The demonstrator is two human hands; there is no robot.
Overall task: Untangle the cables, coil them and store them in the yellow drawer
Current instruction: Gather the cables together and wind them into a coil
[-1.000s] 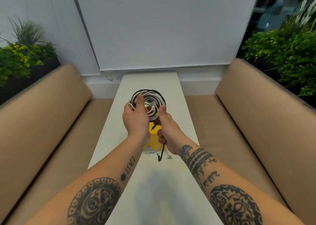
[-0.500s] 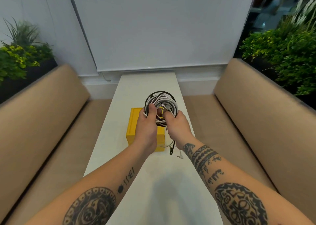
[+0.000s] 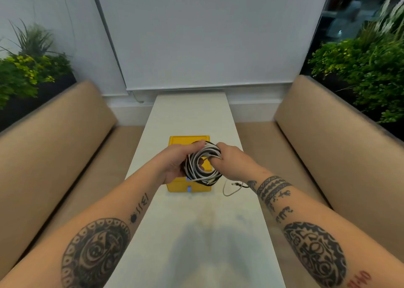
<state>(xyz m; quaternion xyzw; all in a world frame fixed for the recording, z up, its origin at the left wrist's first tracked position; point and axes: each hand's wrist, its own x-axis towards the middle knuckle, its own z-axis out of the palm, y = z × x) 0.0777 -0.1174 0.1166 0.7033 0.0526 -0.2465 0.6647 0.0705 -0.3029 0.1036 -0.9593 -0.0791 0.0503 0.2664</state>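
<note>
A pale blind [image 3: 207, 36] closes off the back of a booth, and a long white worktop [image 3: 190, 117] runs down its middle with the yellow drawer [image 3: 188, 138] set on it.

Far left of the drawer a plant [image 3: 28, 69] stands behind a tan bench [image 3: 54, 134]. Over the drawer's left half the left hand [image 3: 175, 163] grips the coil [image 3: 203, 176] of black and white cable, fingers curled over the top of the ring and palm against its side, which looks meant to stop the turns springing apart. The coil hangs just above the drawer, tilted toward the camera, with yellow showing through its hole. The right hand [image 3: 229, 157] pinches the ring's right side, fingertips tucked into the hole, probably to keep the loops flat for lowering in.

Just right of the drawer's front corner a loose end [image 3: 231, 189] trails onto the worktop; it likely needs tucking in before the coil is stored. Further right sit a second bench [image 3: 328, 134] and another plant [image 3: 360, 58].
</note>
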